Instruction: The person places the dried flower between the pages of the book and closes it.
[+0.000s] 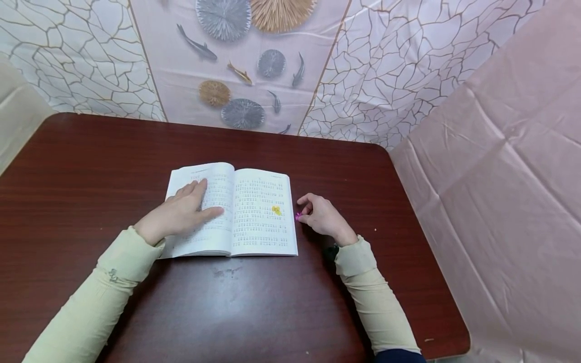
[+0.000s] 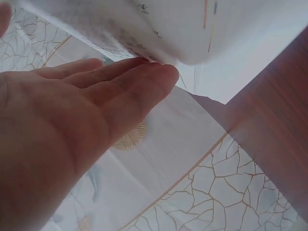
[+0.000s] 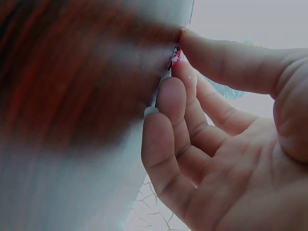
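Pink trinket point(image 1: 298, 216) sat pinched in the right hand point(image 1: 324, 217), just beside the book point(image 1: 263, 237); the left hand point(image 1: 178, 209), fingers straight, lay on a page point(image 1: 219, 233). Any slackening risked dropping it.

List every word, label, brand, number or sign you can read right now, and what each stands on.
No text is readable.
Left page of the open white paper book: printed rows, too small in the head view, blurred in the left wrist view.
Right page: printed rows, too small.
Left cream fabric cuff: small grey mark; cannot tell whether it is lettering.
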`<action>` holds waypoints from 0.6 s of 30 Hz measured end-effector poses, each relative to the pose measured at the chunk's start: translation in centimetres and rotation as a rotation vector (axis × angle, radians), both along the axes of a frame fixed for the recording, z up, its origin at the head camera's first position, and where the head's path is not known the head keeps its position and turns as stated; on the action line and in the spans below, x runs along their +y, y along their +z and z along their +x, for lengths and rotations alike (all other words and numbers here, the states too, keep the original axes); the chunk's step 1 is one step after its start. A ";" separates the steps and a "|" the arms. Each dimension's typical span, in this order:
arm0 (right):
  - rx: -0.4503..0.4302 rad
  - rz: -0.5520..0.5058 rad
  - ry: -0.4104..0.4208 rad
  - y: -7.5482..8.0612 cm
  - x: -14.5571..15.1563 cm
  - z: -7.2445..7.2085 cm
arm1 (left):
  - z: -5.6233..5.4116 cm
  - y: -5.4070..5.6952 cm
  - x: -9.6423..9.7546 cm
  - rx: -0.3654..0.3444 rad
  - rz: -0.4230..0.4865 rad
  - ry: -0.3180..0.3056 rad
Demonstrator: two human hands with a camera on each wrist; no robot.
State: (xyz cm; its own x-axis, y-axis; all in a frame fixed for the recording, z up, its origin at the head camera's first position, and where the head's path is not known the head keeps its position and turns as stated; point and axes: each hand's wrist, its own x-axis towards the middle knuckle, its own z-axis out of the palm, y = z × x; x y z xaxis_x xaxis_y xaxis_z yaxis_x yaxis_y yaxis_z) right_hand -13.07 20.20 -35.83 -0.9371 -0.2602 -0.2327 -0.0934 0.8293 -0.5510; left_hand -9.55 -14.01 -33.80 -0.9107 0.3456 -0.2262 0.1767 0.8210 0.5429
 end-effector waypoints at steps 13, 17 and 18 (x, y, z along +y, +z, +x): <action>-0.003 -0.002 0.001 -0.2 0.1 -0.2 | 0.1 0.2 0.2 0.031 0.061 -0.023; -0.004 -0.002 -0.002 -0.2 0.1 -0.1 | 0.1 0.2 0.2 0.055 0.102 -0.043; -0.003 -0.002 -0.001 -0.2 0.1 -0.1 | 0.1 0.2 0.2 0.059 0.113 -0.050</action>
State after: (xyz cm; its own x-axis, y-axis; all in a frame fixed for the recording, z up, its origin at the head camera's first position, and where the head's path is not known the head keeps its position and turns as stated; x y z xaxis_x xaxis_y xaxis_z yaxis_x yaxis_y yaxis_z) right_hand -13.17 20.29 -35.99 -0.9365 -0.2599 -0.2352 -0.0910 0.8283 -0.5528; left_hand -9.49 -13.77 -33.59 -0.9023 0.4113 -0.1294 0.2506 0.7445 0.6187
